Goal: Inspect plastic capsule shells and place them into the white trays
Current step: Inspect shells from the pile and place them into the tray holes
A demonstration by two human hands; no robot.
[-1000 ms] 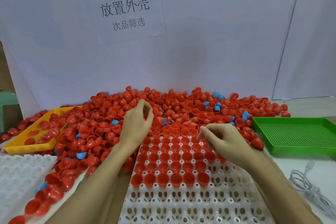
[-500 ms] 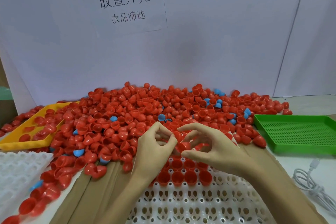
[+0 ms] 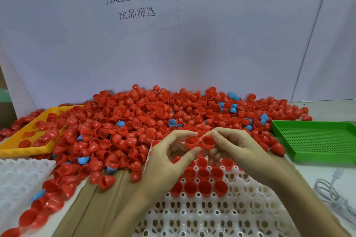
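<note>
Over the white cell tray (image 3: 192,215) at the near middle of the table, both hands are up and busy. Left hand (image 3: 165,161) pinches a red half-shell (image 3: 191,142) between thumb and forefinger; right hand (image 3: 237,150) grips a second red shell (image 3: 208,141) at its fingertips, open mouth tipped toward the camera. Those two shells sit side by side, touching or very nearly so, held just above the tray's filled rows. Beneath them, red shells (image 3: 198,186) stand mouth-up in the tray's far cells, while the nearer cells show bare white sockets. Behind the hands, a big heap of loose red shells (image 3: 146,113) spreads across the table, with a scattering of blue shells (image 3: 172,122) mixed through it. Off to the left, a yellow tray (image 3: 23,150) holds a few red pieces, and another white tray (image 3: 17,175) lies at the near left edge. On the right sits a green perforated tray (image 3: 316,138), with a white cable (image 3: 333,196) coiled in front of it. A paper sign (image 3: 133,0) with printed characters hangs on the white backboard.
</note>
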